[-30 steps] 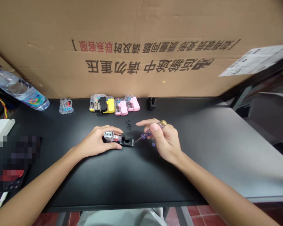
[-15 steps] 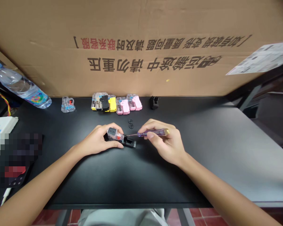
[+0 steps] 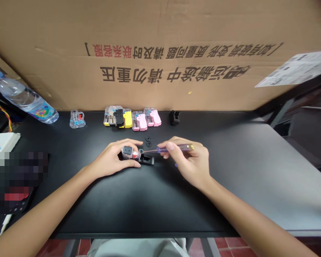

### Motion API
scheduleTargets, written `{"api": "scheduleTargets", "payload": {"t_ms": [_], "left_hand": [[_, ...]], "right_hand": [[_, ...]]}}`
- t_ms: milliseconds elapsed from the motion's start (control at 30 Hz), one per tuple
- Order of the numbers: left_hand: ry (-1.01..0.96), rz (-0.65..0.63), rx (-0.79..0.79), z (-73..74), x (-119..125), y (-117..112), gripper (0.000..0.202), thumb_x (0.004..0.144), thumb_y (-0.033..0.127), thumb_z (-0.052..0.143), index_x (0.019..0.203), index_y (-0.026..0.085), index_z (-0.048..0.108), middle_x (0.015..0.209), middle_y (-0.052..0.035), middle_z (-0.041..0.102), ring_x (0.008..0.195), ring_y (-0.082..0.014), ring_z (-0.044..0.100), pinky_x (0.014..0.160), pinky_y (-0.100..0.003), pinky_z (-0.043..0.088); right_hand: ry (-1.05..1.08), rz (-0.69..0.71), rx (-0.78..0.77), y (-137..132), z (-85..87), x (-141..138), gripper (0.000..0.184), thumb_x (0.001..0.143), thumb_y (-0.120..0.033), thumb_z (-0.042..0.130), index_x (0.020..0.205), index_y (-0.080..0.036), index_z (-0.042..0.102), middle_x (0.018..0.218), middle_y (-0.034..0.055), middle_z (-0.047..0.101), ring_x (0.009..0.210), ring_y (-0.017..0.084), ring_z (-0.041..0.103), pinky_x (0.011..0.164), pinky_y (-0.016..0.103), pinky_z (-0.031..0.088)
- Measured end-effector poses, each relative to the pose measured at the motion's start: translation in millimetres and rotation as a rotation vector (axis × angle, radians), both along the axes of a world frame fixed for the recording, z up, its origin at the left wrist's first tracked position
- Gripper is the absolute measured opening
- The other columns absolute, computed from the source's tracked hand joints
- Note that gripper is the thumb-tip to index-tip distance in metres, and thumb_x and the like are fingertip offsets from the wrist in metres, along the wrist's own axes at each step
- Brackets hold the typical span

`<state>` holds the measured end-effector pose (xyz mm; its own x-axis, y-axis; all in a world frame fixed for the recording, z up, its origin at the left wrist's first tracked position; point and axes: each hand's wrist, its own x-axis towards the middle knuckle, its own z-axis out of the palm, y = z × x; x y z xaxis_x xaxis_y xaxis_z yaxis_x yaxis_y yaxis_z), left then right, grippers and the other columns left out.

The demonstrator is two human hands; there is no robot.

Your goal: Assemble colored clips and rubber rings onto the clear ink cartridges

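Note:
My left hand (image 3: 117,157) is closed around a small clear-and-black plastic device (image 3: 147,159) with a red part inside, holding it low over the desk. In my right hand (image 3: 189,157) is a screwdriver (image 3: 173,148) with a see-through purple handle, held nearly level and pointing left. Its tip meets the device near a small greyish ring (image 3: 141,151); whether it is under or in the ring I cannot tell. Just beyond the device lie two small black rings (image 3: 148,141), one behind the other.
Along the cardboard (image 3: 176,96) at the back sit a clear plastic piece (image 3: 77,119), black and yellow cases (image 3: 117,117), pink cases (image 3: 147,118) and a black block (image 3: 174,117). A water bottle (image 3: 29,100) leans at left, near a white power strip (image 3: 2,146).
The screwdriver's tip has shifted slightly left and up on the device, and a small greyish ring now shows there. My left fingers have lifted a little along the device's far side.

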<state>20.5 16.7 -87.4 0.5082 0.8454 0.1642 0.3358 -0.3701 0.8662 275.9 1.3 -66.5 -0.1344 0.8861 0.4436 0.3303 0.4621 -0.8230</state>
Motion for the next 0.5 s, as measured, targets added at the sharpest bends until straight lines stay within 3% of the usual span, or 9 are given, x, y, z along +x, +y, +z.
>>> {"api": "scheduleTargets", "payload": {"t_ms": [67,233,367,500], "left_hand": [[-0.003,-0.004,0.015,0.1,-0.2,0.0,0.022,0.084,0.033,0.088,0.097,0.022,0.073,0.136,-0.0100,0.074,0.122,-0.0268,0.072,0.109,-0.041,0.053],[0.043,0.028,-0.002,0.0,0.5,-1.6,0.026,0.083,0.035,0.089,0.101,0.023,0.075,0.109,-0.0054,0.082,0.098,-0.0232,0.077,0.097,-0.036,0.056],[0.053,0.050,0.038,-0.4,0.6,-2.1,0.024,0.083,0.033,0.089,0.099,0.024,0.075,0.108,-0.0033,0.082,0.098,-0.0222,0.077,0.096,-0.035,0.055],[0.073,0.048,0.055,-0.6,-0.7,-1.4,0.024,0.085,0.037,0.088,0.100,0.023,0.074,0.109,-0.0038,0.082,0.099,-0.0228,0.076,0.097,-0.036,0.055]], "right_hand": [[0.043,0.000,-0.003,-0.1,1.1,2.8,0.035,0.104,-0.045,0.065,0.084,-0.022,0.082,0.069,0.0051,0.073,0.060,0.019,0.069,0.054,0.031,0.054],[0.069,0.122,0.063,-0.4,1.7,5.5,0.032,0.103,-0.042,0.064,0.082,-0.023,0.080,0.070,0.0054,0.073,0.058,0.019,0.066,0.053,0.033,0.052],[0.004,0.193,0.143,-0.4,1.6,3.7,0.026,0.102,-0.032,0.064,0.084,-0.022,0.079,0.073,0.0055,0.075,0.061,0.019,0.068,0.058,0.032,0.054],[-0.060,0.212,0.143,0.5,3.1,4.1,0.022,0.100,-0.031,0.066,0.084,-0.023,0.079,0.074,0.0055,0.075,0.062,0.019,0.068,0.058,0.031,0.056]]}}
